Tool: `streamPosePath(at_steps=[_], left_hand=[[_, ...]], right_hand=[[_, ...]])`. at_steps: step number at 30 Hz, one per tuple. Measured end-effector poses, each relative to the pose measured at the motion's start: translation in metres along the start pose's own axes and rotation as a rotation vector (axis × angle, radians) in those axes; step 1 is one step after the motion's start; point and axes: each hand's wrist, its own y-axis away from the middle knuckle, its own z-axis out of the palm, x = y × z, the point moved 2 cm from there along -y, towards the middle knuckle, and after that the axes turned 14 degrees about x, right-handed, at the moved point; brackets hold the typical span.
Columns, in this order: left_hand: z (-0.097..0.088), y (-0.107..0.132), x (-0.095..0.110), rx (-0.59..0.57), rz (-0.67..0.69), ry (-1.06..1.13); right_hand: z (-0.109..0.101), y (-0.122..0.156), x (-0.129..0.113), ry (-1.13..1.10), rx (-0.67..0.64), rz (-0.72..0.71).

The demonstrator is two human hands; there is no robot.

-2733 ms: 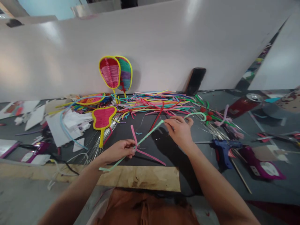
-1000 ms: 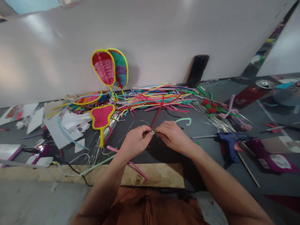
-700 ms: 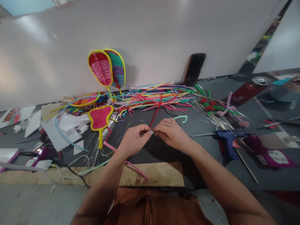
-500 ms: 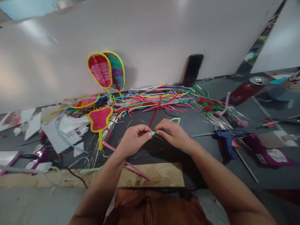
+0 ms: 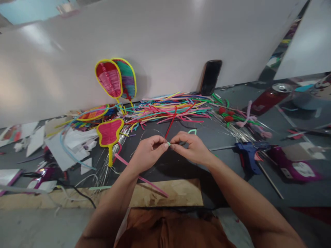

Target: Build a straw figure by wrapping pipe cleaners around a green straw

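Note:
My left hand (image 5: 150, 151) and my right hand (image 5: 190, 146) meet over the dark table, each pinched at the fingertips. Between them shows a small bit of light green pipe cleaner (image 5: 169, 144); a loop of the same green sticks out behind the right hand. A red pipe cleaner (image 5: 170, 124) rises from the left fingertips toward the pile behind. Thin wire curves around the left hand. Under my left forearm lies a pink pipe cleaner (image 5: 155, 187). Left of that hand is a pink fan-like shape with yellow edging (image 5: 110, 132).
Coloured pipe cleaners (image 5: 170, 110) lie heaped along the wall, where a phone (image 5: 211, 77) leans. To the right are a blue glue gun (image 5: 248, 155), a purple packet (image 5: 294, 165) and a red can (image 5: 271, 100). Paper scraps (image 5: 64, 144) and cables (image 5: 77, 193) cover the left side.
Both hands stay pinched together at almost the same spot. The green piece between the fingertips has turned slightly and shows less. The view has shifted a little.

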Motion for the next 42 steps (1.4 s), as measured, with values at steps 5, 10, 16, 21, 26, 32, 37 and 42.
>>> streamPosePath(at_steps=[5, 10, 16, 21, 26, 32, 37, 42], left_hand=[[0.003, 0.000, 0.003, 0.034, 0.045, -0.084], [0.007, 0.000, 0.000, 0.113, 0.092, -0.173], [0.011, -0.008, -0.004, 0.119, 0.055, -0.080], [0.005, 0.000, 0.010, 0.073, 0.201, -0.286], [-0.023, 0.027, 0.046, 0.259, 0.517, -0.543], [-0.055, -0.003, 0.071, 0.197, 0.651, -0.562], [-0.066, -0.029, 0.084, -0.176, 0.655, -0.537], [-0.069, -0.019, 0.098, -0.145, 0.603, -0.564]], right_hand=[[0.003, 0.001, 0.002, 0.018, 0.038, 0.000], [0.008, 0.002, 0.001, 0.147, 0.109, -0.123], [0.008, 0.003, 0.003, 0.310, 0.162, -0.259], [0.001, 0.001, 0.009, 0.338, 0.203, -0.297], [-0.007, -0.003, 0.015, 0.222, 0.230, -0.207], [-0.011, -0.005, 0.008, 0.085, 0.179, -0.076], [-0.014, -0.018, -0.025, 0.098, 0.040, -0.142], [-0.017, -0.033, -0.067, 0.146, -0.021, -0.239]])
